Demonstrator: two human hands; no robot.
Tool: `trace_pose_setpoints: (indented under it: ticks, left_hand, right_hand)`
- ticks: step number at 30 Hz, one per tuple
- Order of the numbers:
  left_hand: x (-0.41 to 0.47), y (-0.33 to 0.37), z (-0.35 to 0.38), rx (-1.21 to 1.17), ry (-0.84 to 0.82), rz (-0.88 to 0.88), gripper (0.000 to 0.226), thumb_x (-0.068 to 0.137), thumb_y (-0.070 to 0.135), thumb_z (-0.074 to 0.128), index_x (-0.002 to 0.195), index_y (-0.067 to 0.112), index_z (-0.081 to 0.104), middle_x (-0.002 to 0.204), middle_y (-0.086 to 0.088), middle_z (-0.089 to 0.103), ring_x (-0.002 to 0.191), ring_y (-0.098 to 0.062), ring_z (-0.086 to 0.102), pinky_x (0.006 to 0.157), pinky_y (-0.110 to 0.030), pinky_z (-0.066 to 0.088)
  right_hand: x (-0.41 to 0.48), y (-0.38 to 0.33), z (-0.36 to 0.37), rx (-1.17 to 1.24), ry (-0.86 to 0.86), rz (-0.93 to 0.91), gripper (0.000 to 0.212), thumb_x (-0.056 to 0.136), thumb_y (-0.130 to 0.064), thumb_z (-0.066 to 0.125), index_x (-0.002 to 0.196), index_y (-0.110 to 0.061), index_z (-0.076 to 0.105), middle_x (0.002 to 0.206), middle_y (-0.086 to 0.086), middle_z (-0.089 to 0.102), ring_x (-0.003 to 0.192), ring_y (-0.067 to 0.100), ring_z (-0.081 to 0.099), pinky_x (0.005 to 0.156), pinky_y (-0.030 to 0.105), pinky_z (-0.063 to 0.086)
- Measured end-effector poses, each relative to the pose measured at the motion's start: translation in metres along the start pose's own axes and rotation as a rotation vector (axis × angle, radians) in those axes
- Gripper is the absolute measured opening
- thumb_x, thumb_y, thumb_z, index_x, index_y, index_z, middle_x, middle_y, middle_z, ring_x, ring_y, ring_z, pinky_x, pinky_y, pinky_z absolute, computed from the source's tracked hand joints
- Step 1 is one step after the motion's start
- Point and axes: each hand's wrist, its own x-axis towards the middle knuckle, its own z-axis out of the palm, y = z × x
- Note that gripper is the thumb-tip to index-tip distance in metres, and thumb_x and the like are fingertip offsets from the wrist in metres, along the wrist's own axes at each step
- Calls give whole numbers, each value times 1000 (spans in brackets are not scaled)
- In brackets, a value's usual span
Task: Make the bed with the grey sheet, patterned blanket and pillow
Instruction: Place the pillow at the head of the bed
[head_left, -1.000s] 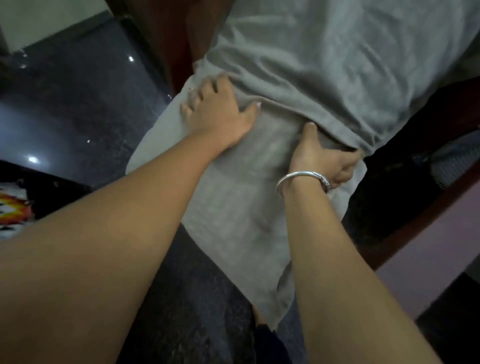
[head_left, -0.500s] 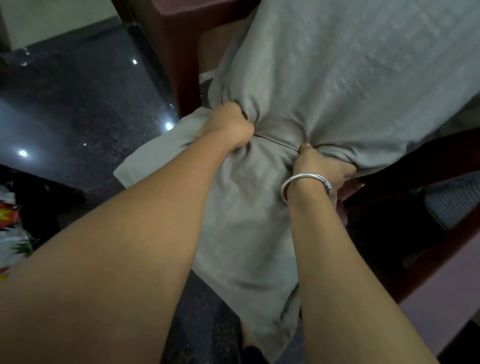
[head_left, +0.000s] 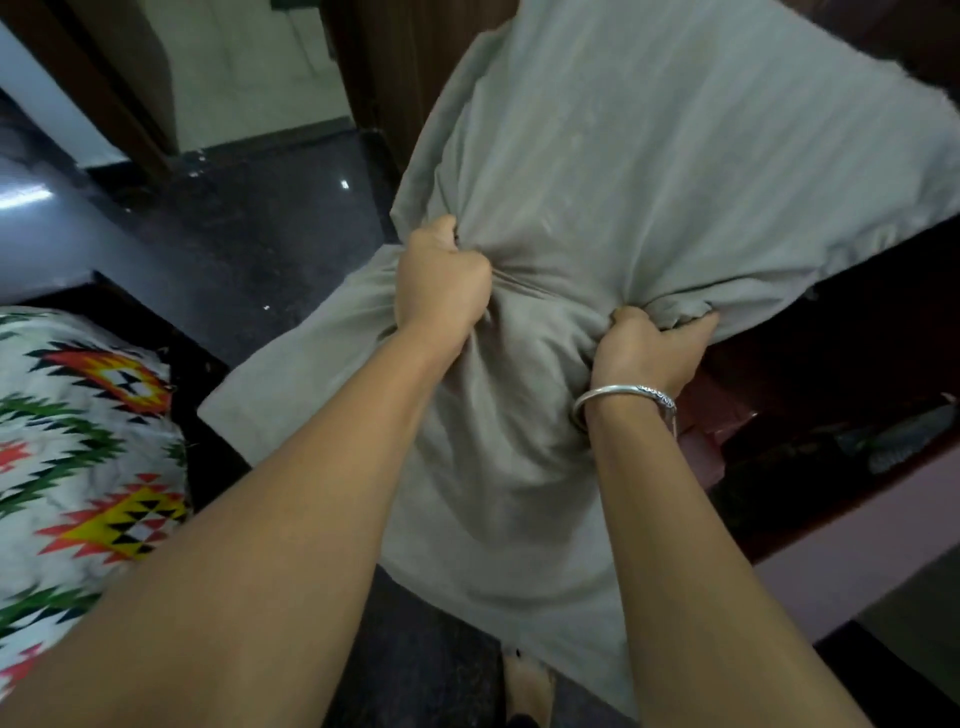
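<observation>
A grey sheet (head_left: 649, 156) is lifted in front of me, bulging above my fists and hanging loose below them. My left hand (head_left: 441, 280) grips a bunch of the cloth on the left. My right hand (head_left: 649, 348), with a silver bangle on the wrist, grips another bunch on the right. The patterned blanket (head_left: 78, 452), white with orange, green and yellow shapes, lies crumpled at the left edge. I see no pillow apart from the grey bundle.
Dark glossy floor (head_left: 234, 234) spreads to the left. A dark wooden bed frame (head_left: 831, 338) stands behind the sheet on the right, with a pinkish surface (head_left: 857, 561) below it. A doorway and pale wall show at the top left.
Both hands went from lying flat on the sheet to gripping bunches of it, then raised the cloth. The patterned blanket has come further into view at the left.
</observation>
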Motion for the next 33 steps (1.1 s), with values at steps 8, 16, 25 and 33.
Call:
trace_pose_setpoints:
  ticks: [8, 16, 25, 33]
  left_hand:
    - [-26, 32, -163, -254, 322, -11, 25, 68, -9, 58, 70, 16, 55, 72, 2, 59, 69, -15, 54, 70, -34, 50]
    - [-89, 73, -375, -272, 653, 109, 20, 54, 4, 62, 66, 18, 56, 78, -4, 61, 76, -17, 54, 65, -32, 47]
    - [-240, 78, -586, -274, 1103, 48, 30, 67, -4, 63, 91, 15, 59, 79, 4, 62, 82, -23, 59, 68, -28, 51]
    - [-415, 68, -699, -242, 1473, -50, 29, 62, -5, 61, 78, 19, 65, 77, 3, 69, 79, -27, 65, 76, -49, 56]
  right_hand:
    - [-113, -104, 14, 128, -328, -307, 39, 70, 1, 58, 106, -11, 54, 84, -11, 56, 96, 30, 60, 74, 26, 40]
    - [-295, -198, 13, 256, -728, -425, 43, 74, 3, 57, 114, -14, 51, 72, -22, 44, 76, 11, 44, 66, 17, 29]
    - [-531, -244, -36, 351, -1224, -488, 39, 72, 3, 61, 109, -6, 50, 77, -8, 51, 86, 29, 57, 80, 32, 44]
    - [-705, -240, -132, 319, -1628, -525, 36, 72, 1, 63, 105, -4, 50, 88, 3, 55, 96, 39, 58, 77, 34, 40]
